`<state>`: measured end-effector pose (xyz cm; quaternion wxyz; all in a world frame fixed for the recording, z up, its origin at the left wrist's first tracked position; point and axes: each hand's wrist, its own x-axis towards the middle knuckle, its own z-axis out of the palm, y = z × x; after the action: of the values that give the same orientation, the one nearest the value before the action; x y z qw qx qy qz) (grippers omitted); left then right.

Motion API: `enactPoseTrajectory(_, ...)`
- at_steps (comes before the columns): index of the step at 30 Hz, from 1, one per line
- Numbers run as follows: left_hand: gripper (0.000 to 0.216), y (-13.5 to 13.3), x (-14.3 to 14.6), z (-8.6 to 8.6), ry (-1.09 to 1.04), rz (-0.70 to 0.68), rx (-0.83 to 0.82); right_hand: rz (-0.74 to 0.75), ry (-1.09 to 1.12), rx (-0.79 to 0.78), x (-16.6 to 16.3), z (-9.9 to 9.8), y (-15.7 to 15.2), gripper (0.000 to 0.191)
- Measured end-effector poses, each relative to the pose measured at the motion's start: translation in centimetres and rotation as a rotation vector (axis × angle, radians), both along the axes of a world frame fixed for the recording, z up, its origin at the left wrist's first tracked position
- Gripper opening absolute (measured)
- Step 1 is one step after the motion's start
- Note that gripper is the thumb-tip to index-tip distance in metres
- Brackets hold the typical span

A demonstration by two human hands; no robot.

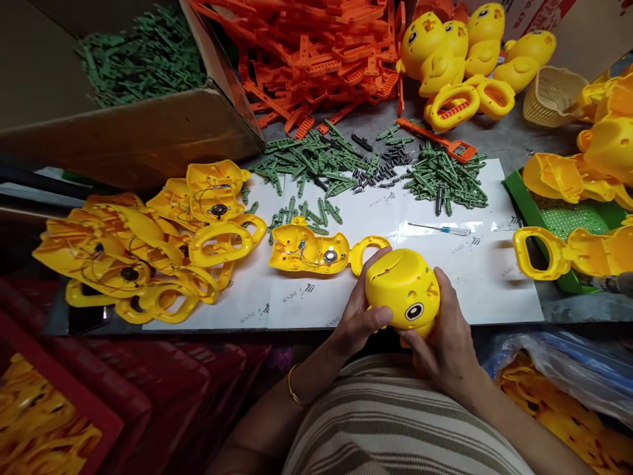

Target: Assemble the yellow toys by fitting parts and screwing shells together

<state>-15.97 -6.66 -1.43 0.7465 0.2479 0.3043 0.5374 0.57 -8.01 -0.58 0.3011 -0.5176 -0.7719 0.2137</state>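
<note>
Between my two hands is a yellow duck-shaped toy body [403, 290], held over the table's front edge with its head up and a printed eye showing. My left hand [363, 313] closes on its left side, thumb across the front. My right hand [448, 330] wraps the other side, partly hiding the lower body. Just beyond my left hand, an open yellow shell half [309, 251] lies inside up, with wires, a round speaker and a loop handle. A small screwdriver [440, 229] with a clear handle rests on the white sheet [316, 307].
Yellow shell halves [123, 244] pile up at left. Green plastic parts [316, 161], small black pieces [386, 168] and orange strips [321, 59] lie farther back. A cardboard box [148, 125] stands back left, assembled ducks [445, 59] back right, a green basket [568, 218] at right.
</note>
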Motion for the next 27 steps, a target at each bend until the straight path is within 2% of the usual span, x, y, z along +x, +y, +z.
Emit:
enactPoseTrajectory(4, 0.087, 0.1, -0.3, 0.0, -0.032, -0.006, -0.050, -0.012, -0.003, -0.010, -0.1, -0.2, -0.1, 0.088)
enactPoseTrajectory(7, 0.085, 0.2, -0.5, 0.7, -0.045, -0.027, -0.111, -0.031, 0.002, -0.043, -0.3, -0.6, -0.2, 0.088)
enactPoseTrajectory(13, 0.076, 0.9, -1.4, 1.9, 0.147, -0.021, -0.223, -0.052, 0.016, -0.104, -0.7, -1.2, -0.1, 0.090)
enactPoseTrajectory(16, 0.074, 1.8, -2.5, 1.3, 0.168, -0.035, -0.214, -0.006, 0.080, -0.225, -0.8, -0.7, 0.5, 0.087)
enactPoseTrajectory(19, 0.080, 2.7, -3.5, 0.5, 0.116, -0.120, -0.196, 0.022, 0.278, -0.447, -0.9, -0.5, 1.3, 0.077)
enactPoseTrajectory(21, 0.080, 2.8, -3.8, 0.2, 0.105, -0.160, -0.170, -0.001, 0.379, -0.532, -1.1, -0.7, 1.6, 0.080)
enactPoseTrajectory(23, 0.077, 2.7, -3.8, 0.1, 0.141, -0.156, -0.140, -0.019, 0.403, -0.499, -1.2, -1.1, 1.6, 0.095)
enactPoseTrajectory(25, 0.075, 2.4, -3.5, 0.1, 0.177, -0.152, -0.114, -0.008, 0.363, -0.375, -1.1, -1.5, 1.4, 0.108)
enactPoseTrajectory(27, 0.075, 2.0, -3.1, 0.1, 0.204, -0.143, -0.096, 0.027, 0.306, -0.261, -1.0, -1.7, 1.2, 0.108)
